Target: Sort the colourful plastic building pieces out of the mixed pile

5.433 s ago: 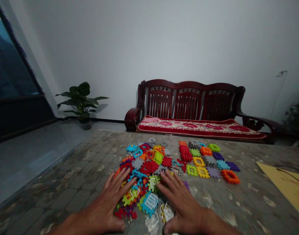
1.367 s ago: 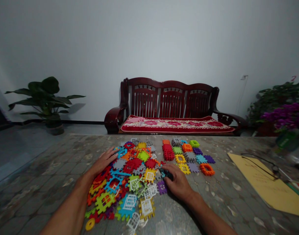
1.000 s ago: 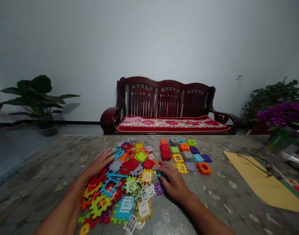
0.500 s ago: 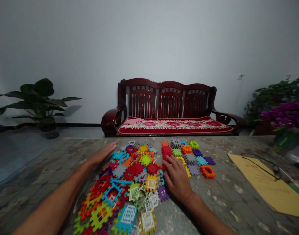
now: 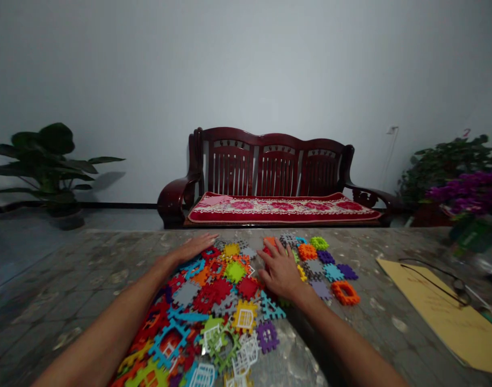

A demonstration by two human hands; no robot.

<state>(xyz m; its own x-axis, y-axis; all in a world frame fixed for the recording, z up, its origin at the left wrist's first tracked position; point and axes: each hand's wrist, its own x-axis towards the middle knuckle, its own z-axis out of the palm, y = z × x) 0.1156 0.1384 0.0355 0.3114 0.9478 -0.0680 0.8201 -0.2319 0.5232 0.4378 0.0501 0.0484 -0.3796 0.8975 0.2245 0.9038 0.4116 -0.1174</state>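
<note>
A spread-out pile of plastic interlocking building pieces (image 5: 222, 290) in many colours lies on the table in front of me. My left hand (image 5: 195, 248) rests along the pile's far left edge, fingers stretched out and together, beside a red ring-like piece (image 5: 210, 253). My right hand (image 5: 281, 271) lies palm down with fingers spread over red pieces right of the pile, covering most of them. An orange square piece (image 5: 270, 240) shows just past its fingertips. Near its wrist lie a teal triangular piece (image 5: 272, 307) and a purple window piece (image 5: 267, 337).
Right of my right hand stand several sorted pieces, including an orange frame (image 5: 345, 293) and a lime one (image 5: 319, 243). Farther right are a yellow paper sheet (image 5: 443, 317), glasses (image 5: 459, 293) and purple flowers (image 5: 469, 191). A wooden bench (image 5: 276, 172) stands behind the table.
My left hand has moved right, over the pile's far left edge. My right hand has shifted slightly away from me with its fingers more spread. The teal triangle shows more fully, and the view has shifted slightly.
</note>
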